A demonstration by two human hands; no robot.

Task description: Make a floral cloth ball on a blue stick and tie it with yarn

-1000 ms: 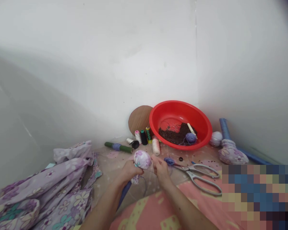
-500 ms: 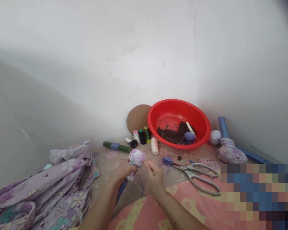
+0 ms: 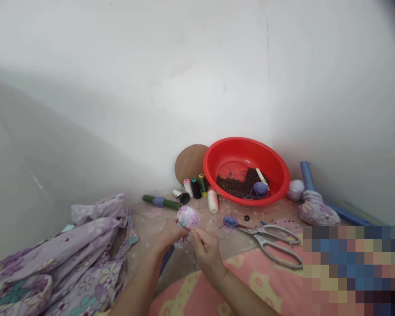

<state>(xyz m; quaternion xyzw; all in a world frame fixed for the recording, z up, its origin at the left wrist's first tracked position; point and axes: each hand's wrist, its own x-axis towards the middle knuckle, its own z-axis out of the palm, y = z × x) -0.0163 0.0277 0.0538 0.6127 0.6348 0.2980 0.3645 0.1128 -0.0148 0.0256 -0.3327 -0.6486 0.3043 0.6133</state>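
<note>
My left hand (image 3: pixel 169 233) is shut around the gathered neck of a small stuffed ball of lilac floral fabric (image 3: pixel 188 217), with a fabric tail hanging below it. My right hand (image 3: pixel 206 252) sits just beside the ball, its fingertips pinched together on a thin thread (image 3: pixel 192 252), which loops down below the hands. A little to the right, a ball of blue yarn (image 3: pixel 230 221) lies beside the silver scissors (image 3: pixel 270 240), out of reach of my fingertips.
A red plastic basin (image 3: pixel 246 151) holds dark beads and purple yarn. Several thread spools (image 3: pixel 196 188) and a round cardboard piece (image 3: pixel 189 164) stand behind it. Lilac floral cloth (image 3: pixel 62 259) lies at left, a stuffed fabric bundle (image 3: pixel 314 210) at right, and white walls meet behind.
My right hand has moved left and closer to the fabric ball, drawing in toward my left hand. The ball sits slightly further left than one second ago.
</note>
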